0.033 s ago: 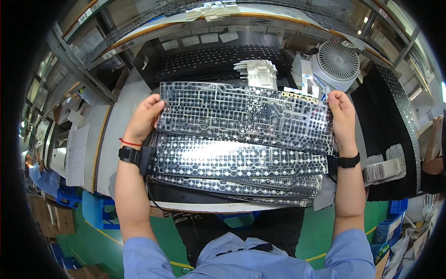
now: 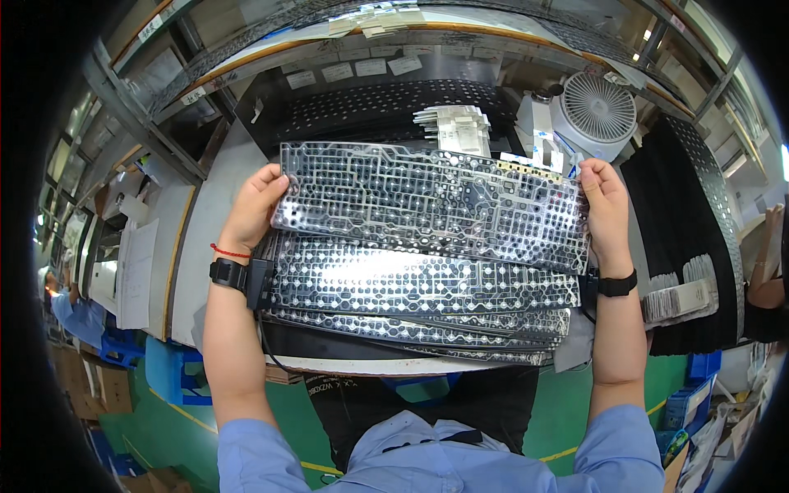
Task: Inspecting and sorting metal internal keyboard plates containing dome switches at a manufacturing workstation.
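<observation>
A long, clear keyboard membrane (image 2: pixel 386 193) with silver printed traces and dark dots is stretched between my hands, tilted slightly down to the right. My left hand (image 2: pixel 261 201) pinches its left edge, thumb on top. At the right edge, my right hand (image 2: pixel 606 205) pinches near the upper corner. Directly below, overlapped by the held sheet, lies a stack of similar membranes (image 2: pixel 427 283), their edges fanned unevenly toward me. A bright glare hides part of the top sheet. Black straps with small boxes sit on both wrists.
Behind the sheet are a bundle of pale tags (image 2: pixel 463 131) and black perforated panels (image 2: pixel 353 111). A white fan (image 2: pixel 597 111) stands back right. More black panels (image 2: pixel 678 238) line the right, with pale strips (image 2: pixel 682 296) beside them. A metal shelf (image 2: pixel 526 45) crosses above.
The left end of the held membrane has shifted slightly up and left, and its reflections have changed. Both hands keep their grip, nearly in place.
</observation>
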`<state>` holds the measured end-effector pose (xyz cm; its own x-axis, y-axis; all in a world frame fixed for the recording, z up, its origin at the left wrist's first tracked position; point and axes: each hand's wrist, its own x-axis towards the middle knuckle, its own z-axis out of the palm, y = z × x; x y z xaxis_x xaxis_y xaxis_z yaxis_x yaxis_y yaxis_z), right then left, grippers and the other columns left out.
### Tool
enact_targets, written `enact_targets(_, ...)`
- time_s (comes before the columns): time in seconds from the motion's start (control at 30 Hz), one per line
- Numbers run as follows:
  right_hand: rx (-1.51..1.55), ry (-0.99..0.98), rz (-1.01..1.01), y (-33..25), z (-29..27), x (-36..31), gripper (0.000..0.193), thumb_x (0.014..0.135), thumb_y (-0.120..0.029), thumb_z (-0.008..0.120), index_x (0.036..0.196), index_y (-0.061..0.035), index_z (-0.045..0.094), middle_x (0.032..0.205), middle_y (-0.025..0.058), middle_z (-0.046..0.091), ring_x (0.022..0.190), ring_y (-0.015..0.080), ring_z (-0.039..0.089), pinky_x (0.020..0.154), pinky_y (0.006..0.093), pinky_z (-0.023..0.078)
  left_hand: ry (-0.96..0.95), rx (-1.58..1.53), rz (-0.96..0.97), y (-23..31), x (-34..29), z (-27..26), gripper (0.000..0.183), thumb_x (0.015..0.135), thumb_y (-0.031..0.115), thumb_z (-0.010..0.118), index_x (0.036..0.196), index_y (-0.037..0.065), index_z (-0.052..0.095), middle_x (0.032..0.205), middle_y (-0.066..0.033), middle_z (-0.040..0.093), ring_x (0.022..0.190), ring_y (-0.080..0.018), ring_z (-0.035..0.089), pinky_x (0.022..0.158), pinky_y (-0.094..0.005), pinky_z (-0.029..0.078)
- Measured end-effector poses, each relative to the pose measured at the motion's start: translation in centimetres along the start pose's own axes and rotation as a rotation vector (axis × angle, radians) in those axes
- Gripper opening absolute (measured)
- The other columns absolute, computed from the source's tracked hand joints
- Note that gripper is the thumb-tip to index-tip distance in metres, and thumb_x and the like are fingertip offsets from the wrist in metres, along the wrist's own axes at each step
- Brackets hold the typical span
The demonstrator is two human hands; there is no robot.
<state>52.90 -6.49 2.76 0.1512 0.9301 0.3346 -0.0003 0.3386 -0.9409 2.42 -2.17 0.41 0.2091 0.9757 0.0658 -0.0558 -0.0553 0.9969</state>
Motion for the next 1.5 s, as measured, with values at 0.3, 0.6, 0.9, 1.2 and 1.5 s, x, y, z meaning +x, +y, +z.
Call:
enact_targets(0.3, 0.027, -0.131, 0.103, -0.2, -0.1, 0.0, 0.017, 0.1, -0.016, 0.055, 0.101, -0.0003, 0.062, 0.08, -0.0052, 0.058, 0.071, 0.0014, 0.052, 0.066, 0.0173, 0.042, 0.191, -0.129, 0.061, 0.5, 0.4, 0.5, 0.014, 0.101, 0.015, 0.051, 0.103, 0.005, 0.06, 0.09, 0.0008, 0.066, 0.077, -0.0059, 0.062, 0.072, -0.0219, 0.052)
enact_targets(0.6, 0.008, 0.008, 0.039, -0.7, -0.5, -0.1, 0.019, 0.099, -0.019, 0.058, 0.099, -0.0014, 0.063, 0.066, -0.0062, 0.054, 0.052, 0.0023, 0.042, 0.05, 0.0196, 0.036, -0.051, -0.264, 0.107, -0.9, 0.6, -3.3, 0.018, 0.102, 0.025, 0.051, 0.099, 0.008, 0.059, 0.081, -0.0029, 0.067, 0.068, -0.0084, 0.062, 0.053, -0.0208, 0.04)
enact_targets(0.9, -0.073, -0.08, 0.042, -0.4, -0.7, -0.1, 0.028, 0.093, -0.008, 0.063, 0.119, -0.0015, 0.058, 0.087, -0.0003, 0.066, 0.07, 0.0018, 0.056, 0.056, 0.0159, 0.041, 0.16, -0.103, 0.098, 1.2, -0.1, 1.2, 0.024, 0.1, 0.02, 0.054, 0.118, 0.005, 0.058, 0.092, -0.0022, 0.069, 0.079, -0.0061, 0.065, 0.06, -0.018, 0.049)
enact_targets(1.2, -0.138, -0.057, 0.04, -1.0, 0.3, -0.3, 0.05, 0.093, -0.005, 0.061, 0.14, -0.0001, 0.044, 0.094, 0.0011, 0.065, 0.071, 0.0012, 0.056, 0.055, 0.0145, 0.042, 0.136, 0.015, -0.044, 0.3, 0.2, -0.3, 0.017, 0.099, 0.016, 0.054, 0.113, 0.005, 0.058, 0.087, 0.0039, 0.062, 0.061, 0.0008, 0.049, 0.047, -0.0126, 0.036)
enact_targets(1.5, -0.245, -0.086, 0.183, -0.9, -0.1, -0.1, 0.036, 0.097, -0.019, 0.058, 0.128, -0.0009, 0.053, 0.094, 0.0033, 0.065, 0.076, 0.0064, 0.058, 0.066, 0.0205, 0.045, 0.317, -0.252, 0.078, -0.8, 0.9, -1.9, 0.032, 0.1, 0.013, 0.052, 0.129, -0.001, 0.05, 0.109, -0.0078, 0.062, 0.087, -0.0104, 0.063, 0.067, -0.0148, 0.05)
